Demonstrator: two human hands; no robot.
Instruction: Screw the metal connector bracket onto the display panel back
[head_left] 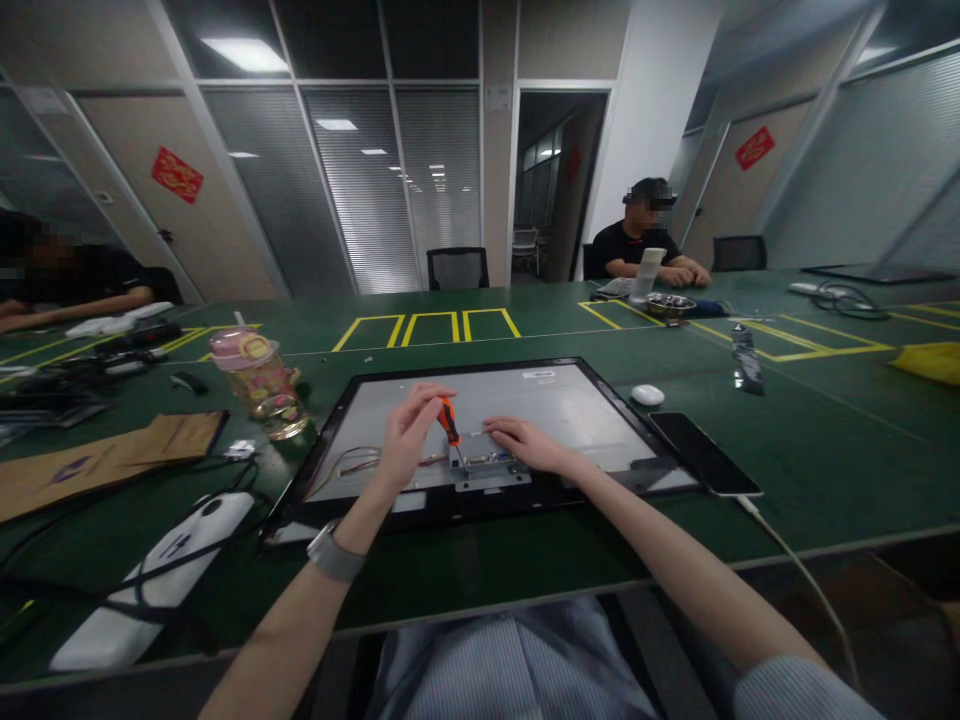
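A flat display panel [600, 410] with a grey back and black frame lies on the green table in front of me. My left hand [407, 432] is closed on the handle of an orange-and-black screwdriver [448, 420], held nearly upright. The tool's shaft points down at the left end of a small metal bracket [493, 478] with connectors at the panel's near edge. Beside the bracket's right end, my right hand [529, 443] lies with its fingers stretched out over the board and panel back. Thin wires [352, 460] run across the panel to the left.
A pink-lidded bottle [259, 380], brown paper bag [112, 455] and white power strip [161, 580] with black cables are on the left. To the right are a white earbud case [647, 395] and a charging phone [701, 452]. Two people sit across the table.
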